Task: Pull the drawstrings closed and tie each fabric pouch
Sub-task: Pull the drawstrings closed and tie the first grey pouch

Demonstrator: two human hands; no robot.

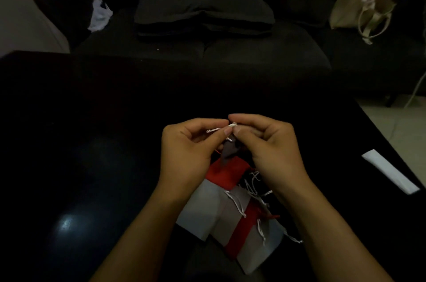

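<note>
- Left hand (186,150): grip pinched on thin white drawstring (215,130).
- Right hand (269,143): grip pinched on same drawstring, small grey fabric pouch (229,151) hanging below.
- Glossy black worktop (92,143): red and grey pouches (232,217) piled.

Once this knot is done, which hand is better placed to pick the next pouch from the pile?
Probably the right hand: loose white drawstrings of the pile lie directly beneath its wrist. The left hand is over the red pouch.

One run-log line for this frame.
left hand: pinching white drawstring | right hand: pinching it too | grey pouch: hanging | pile: waiting
</note>
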